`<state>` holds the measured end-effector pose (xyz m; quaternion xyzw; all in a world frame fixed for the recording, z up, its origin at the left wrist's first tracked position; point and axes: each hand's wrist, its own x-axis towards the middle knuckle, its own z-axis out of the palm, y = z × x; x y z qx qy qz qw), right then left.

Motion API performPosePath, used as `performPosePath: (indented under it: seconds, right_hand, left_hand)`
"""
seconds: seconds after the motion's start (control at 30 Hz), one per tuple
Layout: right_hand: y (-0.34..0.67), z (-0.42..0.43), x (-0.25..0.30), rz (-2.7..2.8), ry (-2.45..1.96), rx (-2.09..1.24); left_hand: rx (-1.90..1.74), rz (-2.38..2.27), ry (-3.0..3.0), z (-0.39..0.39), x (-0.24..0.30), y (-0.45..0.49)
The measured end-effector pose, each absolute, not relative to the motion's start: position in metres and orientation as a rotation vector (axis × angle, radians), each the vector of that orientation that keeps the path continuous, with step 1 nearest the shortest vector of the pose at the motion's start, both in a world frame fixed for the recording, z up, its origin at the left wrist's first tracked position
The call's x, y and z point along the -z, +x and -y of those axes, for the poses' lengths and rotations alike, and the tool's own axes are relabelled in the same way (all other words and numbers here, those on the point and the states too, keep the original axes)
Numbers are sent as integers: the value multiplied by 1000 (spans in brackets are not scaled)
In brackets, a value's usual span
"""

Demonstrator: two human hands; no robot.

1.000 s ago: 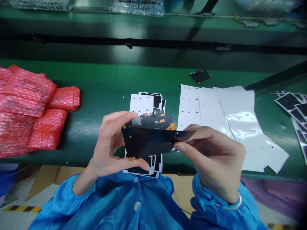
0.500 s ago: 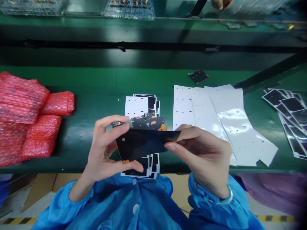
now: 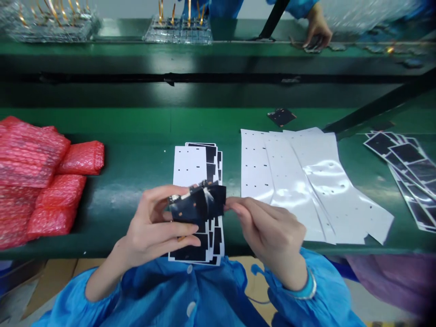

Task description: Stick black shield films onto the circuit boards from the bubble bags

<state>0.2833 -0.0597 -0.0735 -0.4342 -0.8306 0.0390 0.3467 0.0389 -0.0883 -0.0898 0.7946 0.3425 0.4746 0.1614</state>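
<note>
My left hand point(image 3: 146, 231) grips a small circuit board point(image 3: 175, 199) by its left end, thumb below and fingers along the edges. Black adhesive film point(image 3: 216, 200) lies over the board's face, with small orange spots showing through. At the right end the film stands up in a creased flap. My right hand point(image 3: 272, 231) pinches that flap's edge between thumb and forefinger. Beneath the board, a stack of white-backed sheets with black film pieces point(image 3: 190, 163) lies on the green bench, partly hidden by my left hand.
Red bubble-wrap bundles point(image 3: 57, 200) lie at left. White perforated sheets point(image 3: 289, 181) spread out at right, with more black-film sheets point(image 3: 405, 177) beyond. A dark board point(image 3: 282, 117) rests near the back. A co-worker's hand point(image 3: 318, 29) touches something on the upper shelf point(image 3: 235, 47).
The film now lies across much of the board, where it was held stretched in front. My right hand has moved left and down to the film's edge. The view has tilted up slightly.
</note>
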Motion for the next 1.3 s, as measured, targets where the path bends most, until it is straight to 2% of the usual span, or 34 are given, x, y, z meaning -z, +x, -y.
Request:
performPosePath:
  seconds: [0.13,0.23,0.33,0.43,0.5,0.57,0.77,0.93,1.03,1.13,1.23,1.3]
  right_hand:
    - [305,49,91,2154,-1547,104]
    - [313,48,100,2216,-1519,-105]
    - [322,54,105,2265,-1439,-416]
    - [334,56,111,2199,-1530,-599]
    - [335,52,116,2194,-1539,-654]
    - [326,47,120,2250,-1438,-657]
    - [277,50,108,2360,-1020,-574]
    - [270,41,100,2191,-1038,-690]
    - [253,26,95,1974,-991,-996]
    - [221,19,88,1696,-752,-1640]
    - [194,25,85,1303,-676,-2226]
    - [183,32,85,1083,-682,-2363]
  left_hand:
    - [-1284,-940,2209,53,98,46]
    - [-1276,-1244,1998,-16,115,49]
    - [-1096,-1644,1820,-61,128,22]
    - [-836,-2045,2008,-38,131,-27]
    - [-604,-2447,1916,-1,133,-60]
    - [-537,-2626,1772,28,136,-85]
    - [-715,-2682,1589,25,125,-113]
    - [-1092,-2453,1649,28,76,-124]
    - [-1360,-1999,1638,34,70,-99]
    - [-1490,-1538,1560,35,80,-53]
    - [-1558,-1468,1560,41,88,-16]
    - [-1746,-1599,1603,52,90,-2]
